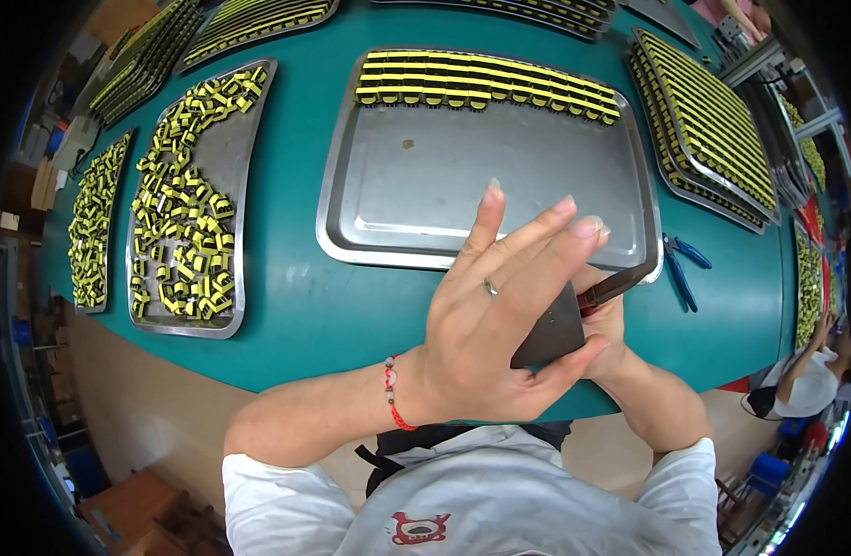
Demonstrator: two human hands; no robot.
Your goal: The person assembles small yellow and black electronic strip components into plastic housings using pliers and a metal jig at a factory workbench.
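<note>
My left hand is in front of my body with its fingers stretched out and apart, a ring on one finger. Its thumb lies along the lower edge of a dark flat object, whose kind I cannot make out. Behind it, my right hand is closed around that object, partly covered by my left hand. A glossy reddish-brown strip sticks out of the right hand toward the upper right; whether it joins the dark object is hidden. Both hands are at the near edge of a metal tray.
Yellow-and-black parts stand in rows along that tray's far side. To the left, two trays hold loose parts. Stacked full trays stand at right, near blue-handled pliers. A co-worker is at the far right.
</note>
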